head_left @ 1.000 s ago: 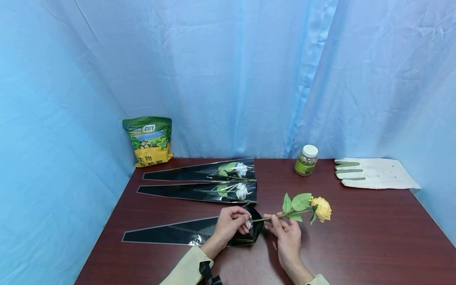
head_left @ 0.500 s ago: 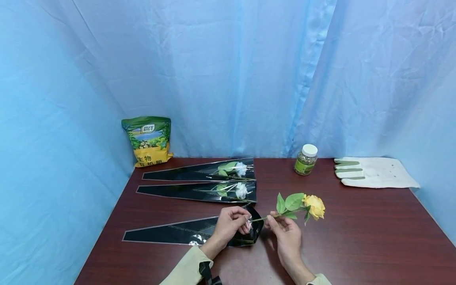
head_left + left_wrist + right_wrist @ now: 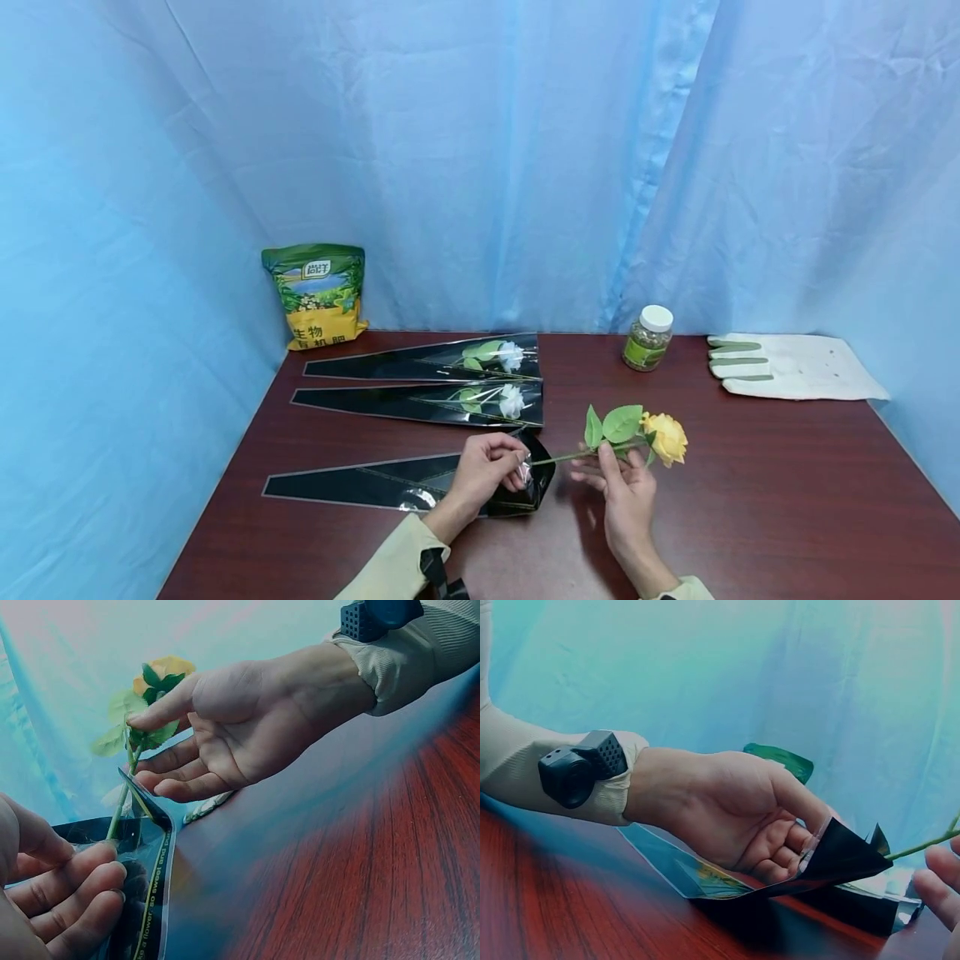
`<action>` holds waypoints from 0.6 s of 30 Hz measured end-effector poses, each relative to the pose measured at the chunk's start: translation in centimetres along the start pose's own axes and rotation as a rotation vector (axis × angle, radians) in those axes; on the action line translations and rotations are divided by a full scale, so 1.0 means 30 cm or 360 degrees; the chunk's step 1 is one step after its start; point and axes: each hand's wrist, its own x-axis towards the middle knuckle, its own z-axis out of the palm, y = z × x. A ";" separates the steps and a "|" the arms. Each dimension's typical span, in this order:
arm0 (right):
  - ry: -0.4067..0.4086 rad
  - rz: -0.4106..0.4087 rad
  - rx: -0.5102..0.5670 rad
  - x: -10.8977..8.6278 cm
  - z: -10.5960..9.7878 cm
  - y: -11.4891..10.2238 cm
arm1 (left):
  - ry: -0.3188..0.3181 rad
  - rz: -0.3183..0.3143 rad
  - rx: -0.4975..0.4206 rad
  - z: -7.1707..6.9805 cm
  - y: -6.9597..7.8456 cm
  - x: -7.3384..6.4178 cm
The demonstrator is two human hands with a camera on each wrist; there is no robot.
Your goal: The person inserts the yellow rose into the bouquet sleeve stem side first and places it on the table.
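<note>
A yellow rose (image 3: pixel 665 439) with green leaves lies across the middle of the head view, bloom to the right. My right hand (image 3: pixel 628 492) holds its stem just below the bloom, thumb on the near side and fingers behind. The stem's lower end enters the mouth of a black flower sleeve (image 3: pixel 352 487) with a clear front. My left hand (image 3: pixel 483 471) pinches the clear film at that mouth, which gapes. In the left wrist view the stem (image 3: pixel 118 814) passes down behind the left fingers (image 3: pixel 82 874), so its lower end is hidden.
Behind lie two filled sleeves, each with a white flower (image 3: pixel 512 402). A green and yellow bag (image 3: pixel 317 296) stands back left. A white-capped jar (image 3: pixel 648 338) and white-green gloves (image 3: pixel 802 365) are at the back right. Blue curtains (image 3: pixel 480 167) border the table.
Over the last second the rose has moved left, its stem going farther into the sleeve. The right hand has then shifted right along the stem toward the bloom. My left hand has stayed put.
</note>
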 end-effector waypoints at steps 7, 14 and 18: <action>0.0084 0.0069 -0.0075 -0.007 0.017 -0.011 | -0.0005 0.0012 0.0010 0.001 0.004 -0.003; 0.0080 0.0110 -0.0068 -0.027 0.027 0.005 | -0.0015 0.0024 0.0012 -0.001 0.010 -0.009; 0.0047 0.0144 -0.0057 -0.039 0.028 0.018 | -0.0031 0.0022 -0.0015 0.002 0.018 -0.010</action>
